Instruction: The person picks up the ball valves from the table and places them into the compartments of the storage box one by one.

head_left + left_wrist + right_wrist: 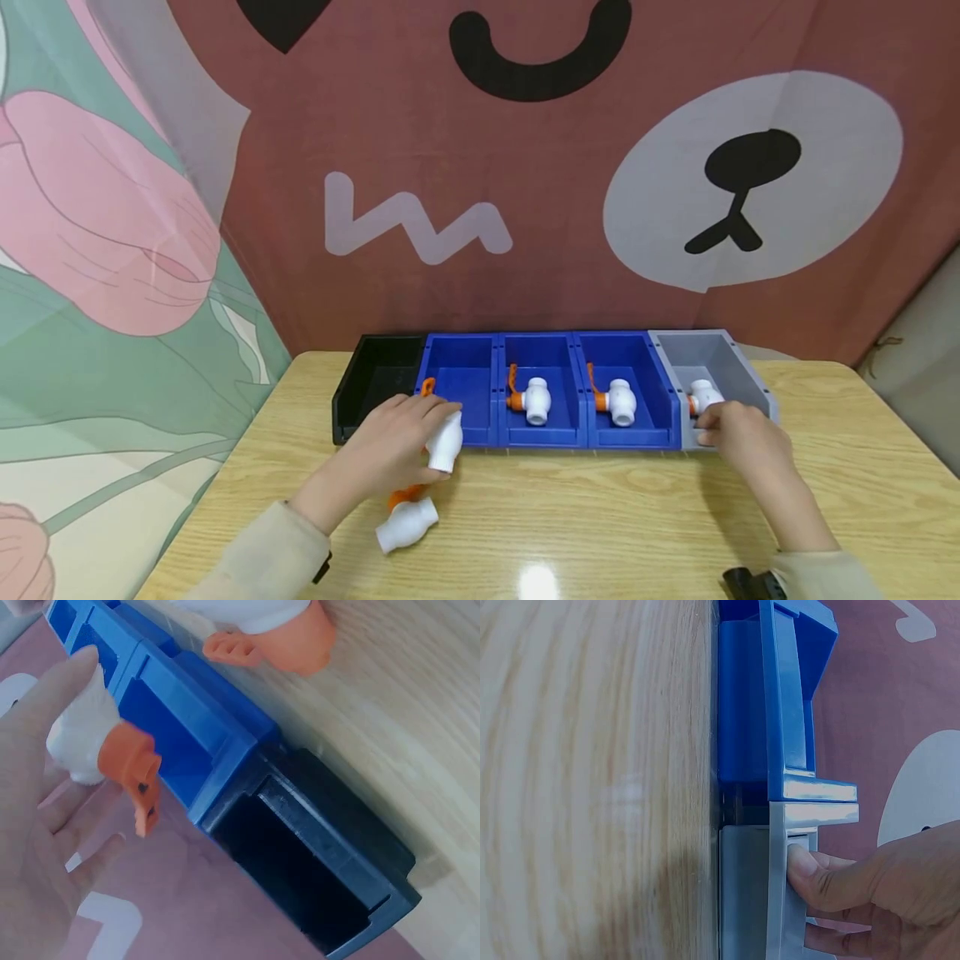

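My left hand (401,437) grips a white ball valve (446,443) with an orange handle, in front of the left blue bin (461,383). Close up in the left wrist view, the thumb lies along the white body of this ball valve (84,739). Below that hand a second white ball valve (407,525) lies on the table. At the grey bin (693,354), my right hand (750,437) pinches the near end of another ball valve (703,394), its fingers inside the bin and its thumb by the front rim. The right wrist view hides that valve behind the bin wall.
A black bin (384,371) stands at the left end of the row. The middle blue bin holds a ball valve (536,401), and the right blue bin holds another ball valve (621,402). Behind the wooden table (600,517) hangs a printed cloth (555,250).
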`<control>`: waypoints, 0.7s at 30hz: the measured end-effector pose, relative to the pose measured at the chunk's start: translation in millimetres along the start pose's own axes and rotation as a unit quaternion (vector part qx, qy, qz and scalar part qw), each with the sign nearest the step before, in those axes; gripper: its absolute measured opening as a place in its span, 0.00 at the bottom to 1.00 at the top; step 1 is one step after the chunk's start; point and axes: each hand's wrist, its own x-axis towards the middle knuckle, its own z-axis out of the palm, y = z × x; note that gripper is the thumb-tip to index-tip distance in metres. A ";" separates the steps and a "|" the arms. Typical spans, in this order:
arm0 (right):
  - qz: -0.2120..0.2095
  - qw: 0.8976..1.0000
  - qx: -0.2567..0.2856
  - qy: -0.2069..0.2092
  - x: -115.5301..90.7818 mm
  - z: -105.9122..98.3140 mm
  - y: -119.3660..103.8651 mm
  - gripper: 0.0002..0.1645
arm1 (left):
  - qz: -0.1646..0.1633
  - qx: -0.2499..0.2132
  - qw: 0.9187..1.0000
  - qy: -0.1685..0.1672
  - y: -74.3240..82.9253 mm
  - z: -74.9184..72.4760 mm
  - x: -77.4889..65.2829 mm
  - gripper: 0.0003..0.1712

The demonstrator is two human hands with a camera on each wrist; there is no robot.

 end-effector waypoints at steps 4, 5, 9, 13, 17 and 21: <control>0.000 1.000 0.000 0.002 0.8 -0.3 0.1 0.05 | -0.016 -0.007 1.000 0.016 -1.5 5.5 5.2 0.49; 0.000 1.000 0.000 0.002 1.0 -0.4 0.2 0.05 | -0.018 -0.007 1.000 0.020 -2.1 6.8 6.5 0.49; -0.001 1.000 0.001 0.002 1.2 0.7 0.7 0.05 | -0.024 -0.011 0.999 0.039 -4.4 11.2 12.8 0.49; 0.004 1.000 0.002 -0.004 1.2 -0.3 0.1 0.05 | -0.042 -0.014 0.998 0.053 -4.4 13.9 19.9 0.50; 0.005 1.000 0.002 -0.007 1.1 -1.6 -0.4 0.04 | -0.068 -0.033 0.995 0.063 -0.8 15.0 25.9 0.50; 0.002 1.000 0.003 -0.005 0.8 -0.4 0.3 0.05 | -0.080 -0.045 0.993 0.072 1.8 16.1 31.4 0.50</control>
